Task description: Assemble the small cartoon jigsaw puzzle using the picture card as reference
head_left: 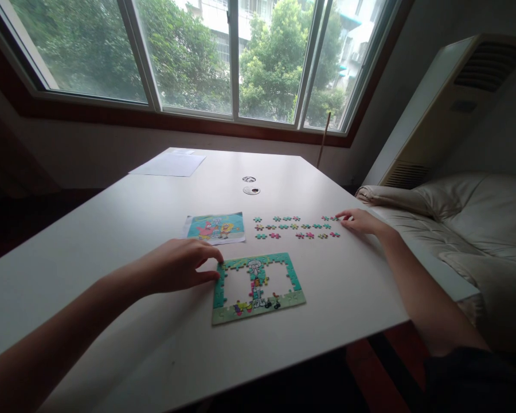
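Observation:
A partly filled jigsaw puzzle (258, 315) lies on the white table, with a cartoon figure down its middle and gaps on either side. My left hand (184, 265) is at the puzzle's upper left corner, thumb and forefinger apart and touching its edge. Loose puzzle pieces (294, 226) lie in rows beyond the puzzle. Over at the right end of the far row, my right hand (361, 222) reaches with stretched fingers, the fingertips at a small piece (333, 218). Whether that piece is gripped is too small to see. A printed cartoon picture (217, 228) lies just beyond my left hand.
White paper (169, 164) lies at the table's far left. Two round table fittings (251, 190) sit near the far middle of the white table (155, 344). A light-coloured sofa (468, 212) stands along the right, below a tall air conditioner (434, 97). Windows span the far wall.

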`<state>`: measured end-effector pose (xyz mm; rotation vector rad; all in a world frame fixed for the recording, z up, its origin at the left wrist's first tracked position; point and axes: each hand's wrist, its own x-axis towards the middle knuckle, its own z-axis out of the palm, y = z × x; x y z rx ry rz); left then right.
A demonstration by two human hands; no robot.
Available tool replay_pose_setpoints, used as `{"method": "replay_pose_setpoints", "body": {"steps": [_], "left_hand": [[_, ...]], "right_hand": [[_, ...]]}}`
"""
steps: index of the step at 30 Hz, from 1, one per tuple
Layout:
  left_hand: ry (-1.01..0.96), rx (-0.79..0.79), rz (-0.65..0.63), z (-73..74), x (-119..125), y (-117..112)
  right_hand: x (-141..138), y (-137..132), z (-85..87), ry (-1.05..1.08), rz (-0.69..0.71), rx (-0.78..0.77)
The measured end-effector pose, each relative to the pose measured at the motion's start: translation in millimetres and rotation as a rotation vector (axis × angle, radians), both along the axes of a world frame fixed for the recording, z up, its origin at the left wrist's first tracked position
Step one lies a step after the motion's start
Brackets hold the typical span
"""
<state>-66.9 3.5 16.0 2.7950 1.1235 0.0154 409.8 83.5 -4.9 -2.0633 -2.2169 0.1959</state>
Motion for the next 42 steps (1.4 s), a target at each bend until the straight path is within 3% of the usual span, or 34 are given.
{"method": "replay_pose_setpoints", "body": {"steps": [13, 42], "left_hand": [[0.024, -0.008, 0.014, -0.5, 0.8, 0.2], [-0.013, 0.009, 0.0, -3.7, -0.5, 2.1]], "right_hand": [[4.3, 5.2, -9.8, 0.025, -0.093, 0.116], [6.4, 11.0, -17.2, 0.068, -0.067, 0.155]]}}
